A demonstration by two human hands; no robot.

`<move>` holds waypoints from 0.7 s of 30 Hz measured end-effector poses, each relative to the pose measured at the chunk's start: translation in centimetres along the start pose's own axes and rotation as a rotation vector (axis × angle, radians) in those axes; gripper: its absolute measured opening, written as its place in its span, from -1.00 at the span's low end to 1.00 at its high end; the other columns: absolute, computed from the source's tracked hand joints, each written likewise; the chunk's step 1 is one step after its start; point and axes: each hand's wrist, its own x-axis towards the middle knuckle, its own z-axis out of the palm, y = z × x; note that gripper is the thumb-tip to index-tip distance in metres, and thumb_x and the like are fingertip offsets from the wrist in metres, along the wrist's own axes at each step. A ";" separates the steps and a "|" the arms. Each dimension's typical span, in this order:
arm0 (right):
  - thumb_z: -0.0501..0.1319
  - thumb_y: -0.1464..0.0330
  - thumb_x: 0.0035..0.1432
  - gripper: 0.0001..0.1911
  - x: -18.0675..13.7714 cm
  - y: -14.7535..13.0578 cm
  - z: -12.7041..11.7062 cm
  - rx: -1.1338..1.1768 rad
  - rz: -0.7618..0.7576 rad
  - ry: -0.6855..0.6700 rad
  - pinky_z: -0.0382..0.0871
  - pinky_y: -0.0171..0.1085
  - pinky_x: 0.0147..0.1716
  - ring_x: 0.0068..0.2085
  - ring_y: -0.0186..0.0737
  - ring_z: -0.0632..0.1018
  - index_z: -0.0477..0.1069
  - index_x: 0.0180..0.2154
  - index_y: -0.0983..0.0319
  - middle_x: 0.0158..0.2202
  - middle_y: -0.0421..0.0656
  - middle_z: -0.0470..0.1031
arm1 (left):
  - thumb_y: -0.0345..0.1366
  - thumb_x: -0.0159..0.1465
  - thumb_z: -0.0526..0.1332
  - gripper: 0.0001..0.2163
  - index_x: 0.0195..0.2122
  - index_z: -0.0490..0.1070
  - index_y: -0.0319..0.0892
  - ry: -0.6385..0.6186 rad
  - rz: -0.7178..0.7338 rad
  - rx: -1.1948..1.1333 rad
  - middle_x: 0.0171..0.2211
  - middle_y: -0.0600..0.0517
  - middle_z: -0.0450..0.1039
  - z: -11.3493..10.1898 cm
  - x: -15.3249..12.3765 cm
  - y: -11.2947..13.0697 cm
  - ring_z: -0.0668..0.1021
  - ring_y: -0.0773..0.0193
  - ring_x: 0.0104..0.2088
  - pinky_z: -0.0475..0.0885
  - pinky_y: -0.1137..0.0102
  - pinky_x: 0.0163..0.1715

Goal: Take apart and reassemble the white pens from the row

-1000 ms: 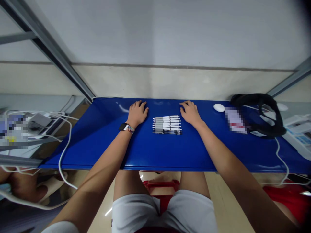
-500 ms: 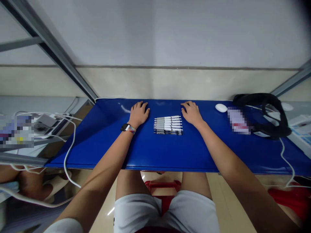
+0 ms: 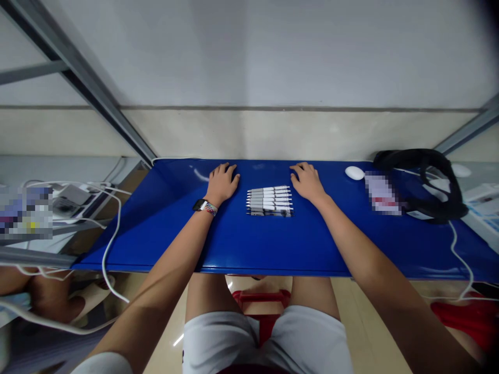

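Several pens [image 3: 270, 197] lie side by side in a neat row on the blue table [image 3: 273, 244], between my two hands. Most are white with grey grips; the nearest one, a dark clear pen [image 3: 270, 212], looks black and see-through. My left hand [image 3: 223, 184] rests palm down to the left of the pens, fingers spread, holding nothing. To their right, my right hand [image 3: 307, 182] lies on the tabletop with its fingers apart and nothing in it. Neither hand touches the pens. On my left wrist are a dark watch [image 3: 200, 204] and a braided bracelet [image 3: 211, 209].
At the right lie a white mouse-like object [image 3: 354, 173], a blurred-out packet [image 3: 382, 193] and a black strap headset [image 3: 452, 187]. A white cable [image 3: 113, 234] hangs over the left edge. Metal posts [image 3: 109, 109] flank the table, with a wall behind.
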 end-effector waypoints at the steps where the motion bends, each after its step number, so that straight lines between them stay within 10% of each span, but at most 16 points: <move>1: 0.05 0.29 0.44 -0.52 0.0 -0.1 0.0 0.001 0.001 0.001 0.36 0.18 0.17 0.20 0.28 0.46 0.53 0.24 0.23 0.21 0.17 0.49 | -0.08 0.53 -0.03 -0.48 0.42 0.34 -0.13 0.000 0.000 -0.001 0.42 -0.23 0.32 0.0 0.0 0.0 0.34 -0.16 0.42 0.24 -0.13 0.40; 21: 0.04 0.29 0.44 -0.52 -0.1 -0.4 -0.1 -0.011 -0.004 0.009 0.35 0.18 0.18 0.20 0.29 0.45 0.54 0.23 0.26 0.21 0.18 0.49 | -0.07 0.54 -0.03 -0.48 0.43 0.33 -0.12 -0.007 -0.003 0.020 0.43 -0.21 0.30 0.0 0.0 0.0 0.33 -0.14 0.43 0.26 -0.11 0.39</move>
